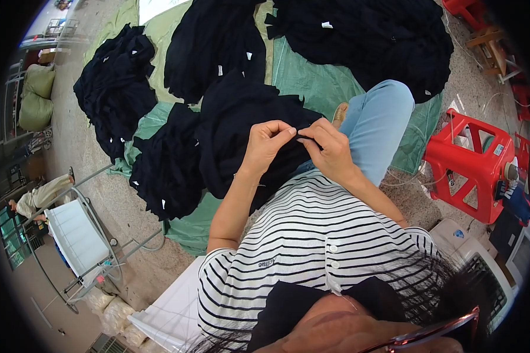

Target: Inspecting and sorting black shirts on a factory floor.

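A dark navy garment (232,120) lies bunched over my lap, its folds spreading to the left. My right hand (331,148) pinches a narrow edge of this cloth between thumb and fingers. Close beside it, my left hand (266,147) is closed in a pinch, thumb against forefinger, its tips almost meeting the right hand's. Whatever sits between the left fingertips is too small to make out. Touching the garment on its left is a heap of similar dark clothes (168,162) with small white labels.
More dark clothing piles (215,47) lie ahead on green sheeting (312,67), with another pile (115,88) at far left. A red plastic stool (471,159) stands to the right. At left are a metal-framed cart (79,232) and another person (47,194); green sacks (38,97) rest farther off.
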A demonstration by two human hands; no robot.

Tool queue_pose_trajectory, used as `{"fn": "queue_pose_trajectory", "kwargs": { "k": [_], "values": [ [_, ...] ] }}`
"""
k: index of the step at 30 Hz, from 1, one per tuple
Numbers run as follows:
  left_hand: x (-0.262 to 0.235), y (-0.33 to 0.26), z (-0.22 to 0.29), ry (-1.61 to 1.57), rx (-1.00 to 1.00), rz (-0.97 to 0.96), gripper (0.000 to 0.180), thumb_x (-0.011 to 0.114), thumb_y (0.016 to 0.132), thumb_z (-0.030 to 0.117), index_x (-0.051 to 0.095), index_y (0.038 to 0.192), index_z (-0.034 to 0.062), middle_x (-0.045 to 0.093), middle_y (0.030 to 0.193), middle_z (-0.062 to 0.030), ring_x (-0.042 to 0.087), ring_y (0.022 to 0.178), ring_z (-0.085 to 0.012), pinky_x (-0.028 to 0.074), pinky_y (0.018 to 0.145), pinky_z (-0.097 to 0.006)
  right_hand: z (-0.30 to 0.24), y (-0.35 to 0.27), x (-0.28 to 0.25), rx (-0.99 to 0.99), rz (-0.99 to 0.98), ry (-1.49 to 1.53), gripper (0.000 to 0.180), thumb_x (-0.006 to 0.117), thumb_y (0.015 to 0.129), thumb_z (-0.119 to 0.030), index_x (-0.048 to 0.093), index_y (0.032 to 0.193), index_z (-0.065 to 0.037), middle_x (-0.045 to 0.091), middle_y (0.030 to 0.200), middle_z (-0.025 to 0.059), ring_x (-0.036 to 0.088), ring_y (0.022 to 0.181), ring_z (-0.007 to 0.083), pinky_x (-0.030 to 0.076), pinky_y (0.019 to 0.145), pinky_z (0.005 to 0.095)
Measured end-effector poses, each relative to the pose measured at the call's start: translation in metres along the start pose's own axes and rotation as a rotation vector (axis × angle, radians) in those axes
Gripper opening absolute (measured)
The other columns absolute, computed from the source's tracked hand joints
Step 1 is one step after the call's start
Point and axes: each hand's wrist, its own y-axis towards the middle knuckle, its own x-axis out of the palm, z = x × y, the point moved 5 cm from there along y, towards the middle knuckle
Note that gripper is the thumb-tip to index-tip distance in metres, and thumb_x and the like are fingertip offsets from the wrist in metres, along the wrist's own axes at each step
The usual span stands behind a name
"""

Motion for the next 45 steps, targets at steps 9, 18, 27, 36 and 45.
{"fn": "queue_pose_trajectory", "kwargs": {
  "k": [9,18,27,36,45],
  "values": [
    [0.0,-0.011,-0.013,0.111,0.024,0.04,0.01,0.065,0.092,0.006,0.07,0.087,-0.0025,0.061,0.075,0.0046,0.048,0.068,-0.0003,0.038,0.06,-0.016,0.008,-0.006,0.005,-0.002,-0.043,0.023,0.022,0.073,0.071,0.008,0.067,0.091,0.0,0.06,0.078,0.0087,0.059,0.064,0.0215,0.046,0.054,0.0296],
    [0.006,-0.024,0.001,0.382,0.172,0.027,0.008,0.068,0.089,0.004,0.07,0.092,-0.0032,0.061,0.078,0.0054,0.05,0.07,-0.001,0.04,0.062,-0.017,0.021,-0.012,0.006,0.151,-0.119,0.153,0.02,0.072,0.074,0.007,0.068,0.092,0.0,0.062,0.081,0.0094,0.061,0.07,0.0202,0.048,0.062,0.0288],
    [0.007,-0.026,-0.022,0.167,0.135,0.166,0.008,0.066,0.088,0.004,0.068,0.087,-0.0034,0.062,0.076,0.0036,0.051,0.069,-0.0026,0.042,0.062,-0.02,0.06,-0.031,0.034,0.72,-0.264,0.917,0.01,0.069,0.09,-0.013,0.066,0.09,-0.003,0.058,0.081,-0.0052,0.049,0.074,0.0042,0.039,0.066,0.0202],
    [-0.008,-0.025,-0.033,-0.119,-0.043,0.204,0.018,0.07,0.092,0.018,0.07,0.088,0.0006,0.065,0.077,0.0028,0.054,0.066,-0.002,0.043,0.06,-0.018,0.051,-0.031,0.041,0.827,-0.267,0.911,0.011,0.071,0.089,-0.014,0.066,0.09,-0.004,0.058,0.081,-0.0057,0.05,0.075,0.0031,0.04,0.07,0.0201],
    [-0.005,0.0,-0.041,0.012,-0.319,-0.179,0.028,0.065,0.094,0.011,0.054,0.068,0.0119,0.051,0.07,0.0089,0.041,0.062,0.0011,0.032,0.051,-0.019,-0.02,-0.028,0.035,-0.154,-0.22,-0.026,0.02,0.077,0.07,-0.006,0.064,0.084,-0.006,0.059,0.077,0.0044,0.058,0.067,0.0225,0.043,0.059,0.0339]
  ]
}}
